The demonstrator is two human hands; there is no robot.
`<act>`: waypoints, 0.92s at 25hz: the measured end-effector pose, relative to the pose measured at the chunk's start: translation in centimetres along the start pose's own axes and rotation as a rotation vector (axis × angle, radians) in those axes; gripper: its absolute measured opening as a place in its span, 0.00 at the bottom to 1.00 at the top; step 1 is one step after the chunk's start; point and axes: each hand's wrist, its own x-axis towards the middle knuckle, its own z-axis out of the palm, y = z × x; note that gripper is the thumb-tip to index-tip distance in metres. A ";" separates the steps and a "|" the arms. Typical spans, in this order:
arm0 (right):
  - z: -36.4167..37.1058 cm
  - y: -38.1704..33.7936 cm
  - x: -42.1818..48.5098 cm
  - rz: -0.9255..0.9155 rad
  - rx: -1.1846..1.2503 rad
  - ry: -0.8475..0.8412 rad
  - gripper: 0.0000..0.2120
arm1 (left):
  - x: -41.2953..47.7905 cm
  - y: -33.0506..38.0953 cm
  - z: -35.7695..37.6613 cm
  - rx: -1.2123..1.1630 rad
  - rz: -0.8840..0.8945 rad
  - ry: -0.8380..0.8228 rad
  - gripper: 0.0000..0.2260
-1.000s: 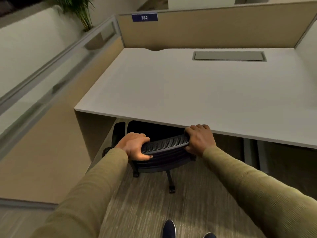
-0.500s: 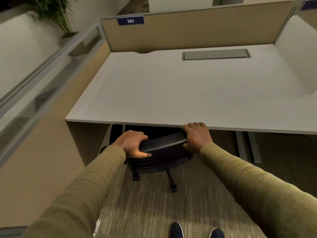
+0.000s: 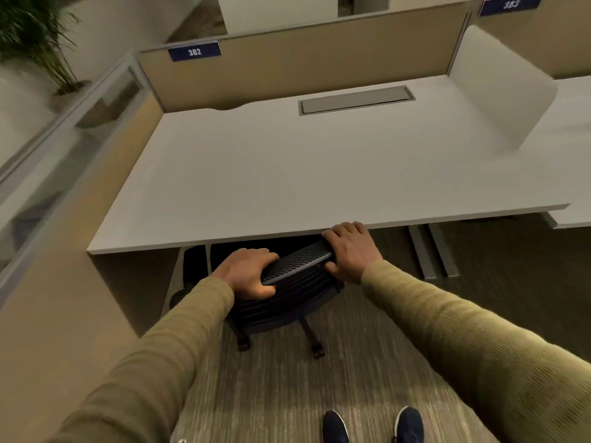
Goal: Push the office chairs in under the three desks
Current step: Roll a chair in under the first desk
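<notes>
The black office chair (image 3: 287,302) sits mostly under the white bench (image 3: 287,174), its mesh top rail held at both ends by the fingers of the left hand (image 3: 248,273) and right hand (image 3: 350,247), just below the bench edge.

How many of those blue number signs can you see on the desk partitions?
2. Sign 382 sits at the left end of the partition behind the near desk; sign 383 is at the top right, partly cropped. Others may lie outside view.

To your far left stands a potted plant (image 3: 30,43) behind a glass partition (image 3: 64,135). Two blue number signs — 382 (image 3: 194,52) and 383 (image 3: 510,4) — sit on the beige divider panel (image 3: 319,55).
</notes>
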 end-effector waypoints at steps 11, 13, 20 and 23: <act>1.7 -5.3 0.8 -0.058 0.039 0.077 0.28 | -3.8 -6.3 -0.5 0.218 -0.082 -0.103 0.30; 1.5 -5.2 1.6 -0.068 0.045 0.039 0.31 | -3.8 -6.5 -0.4 0.229 -0.118 -0.074 0.29; 0.2 -2.8 4.5 0.019 -0.056 -0.114 0.42 | -1.3 -5.7 -0.4 0.104 -0.182 0.038 0.28; 0.1 -2.5 4.9 0.057 -0.067 -0.161 0.44 | -0.7 -5.7 -0.1 0.069 -0.194 0.035 0.28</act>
